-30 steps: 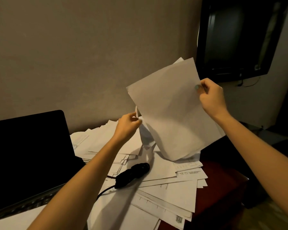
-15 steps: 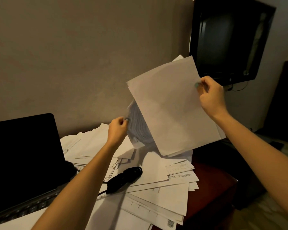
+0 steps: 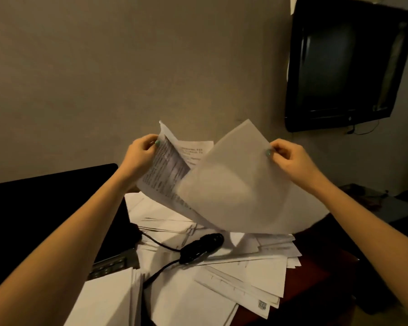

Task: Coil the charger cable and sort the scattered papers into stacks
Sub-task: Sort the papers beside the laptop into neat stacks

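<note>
Papers are held up above the desk (image 3: 316, 290): left hand (image 3: 140, 155) pinches a printed sheet (image 3: 165, 170), right hand (image 3: 286, 158) pinches blank sheets (image 3: 240, 184), charger cable (image 3: 198, 248) lying on the scattered pile (image 3: 233, 276) below.

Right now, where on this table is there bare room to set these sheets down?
Only the bare red tabletop strip right of the scattered papers, along the table's edge. The charger lies across the papers mid-table, the laptop fills the left, a paper stack sits nearest you.

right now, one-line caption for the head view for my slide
Left hand pinches a printed page, right hand a plain sheet, over scattered papers and charger
</note>
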The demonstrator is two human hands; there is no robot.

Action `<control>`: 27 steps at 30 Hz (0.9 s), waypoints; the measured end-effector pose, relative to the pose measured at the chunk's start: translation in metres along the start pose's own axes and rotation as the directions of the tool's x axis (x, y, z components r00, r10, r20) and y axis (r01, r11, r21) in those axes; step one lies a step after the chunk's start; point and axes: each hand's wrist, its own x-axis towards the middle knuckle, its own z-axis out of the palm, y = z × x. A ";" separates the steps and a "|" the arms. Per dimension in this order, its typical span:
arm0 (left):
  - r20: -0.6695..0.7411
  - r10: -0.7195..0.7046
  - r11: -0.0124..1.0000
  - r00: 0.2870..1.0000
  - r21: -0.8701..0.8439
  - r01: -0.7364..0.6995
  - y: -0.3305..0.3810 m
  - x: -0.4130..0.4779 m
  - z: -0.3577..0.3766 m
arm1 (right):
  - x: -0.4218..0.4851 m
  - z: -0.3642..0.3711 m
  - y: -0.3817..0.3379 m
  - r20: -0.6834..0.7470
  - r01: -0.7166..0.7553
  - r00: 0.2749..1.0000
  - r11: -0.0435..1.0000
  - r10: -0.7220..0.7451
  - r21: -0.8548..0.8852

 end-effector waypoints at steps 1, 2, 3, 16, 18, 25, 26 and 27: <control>0.002 0.026 0.999 1.000 0.026 -0.026 0.002 -0.003 -0.009 | -0.002 -0.001 -0.006 0.017 0.003 1.000 0.999 -0.003 0.034; -0.001 0.039 0.999 0.999 0.038 -0.039 0.004 -0.006 -0.017 | -0.003 -0.003 -0.013 0.029 0.005 1.000 0.998 -0.007 0.067; -0.005 0.047 0.998 0.999 0.039 -0.046 0.006 -0.009 -0.025 | -0.002 -0.006 -0.017 0.041 0.007 0.999 0.996 -0.011 0.090; 0.236 0.153 0.974 0.960 -0.198 -0.107 0.039 -0.029 -0.076 | 0.041 0.037 -0.055 0.138 -0.117 0.988 0.896 0.063 0.428; 0.265 0.153 0.973 0.952 -0.206 -0.099 0.045 -0.029 -0.076 | 0.051 0.058 -0.058 0.169 -0.137 0.983 0.887 0.068 0.440; 0.249 0.108 0.975 0.963 -0.218 -0.053 0.048 -0.029 -0.079 | 0.062 0.091 -0.064 0.071 -0.043 0.997 0.963 0.025 0.268; 0.250 0.104 0.975 0.963 -0.216 -0.050 0.047 -0.028 -0.080 | 0.061 0.091 -0.064 0.019 -0.023 1.000 0.964 0.019 0.265; 0.259 0.101 0.978 0.961 -0.205 -0.047 0.047 -0.027 -0.081 | 0.060 0.088 -0.065 -0.029 -0.010 0.999 0.966 0.018 0.260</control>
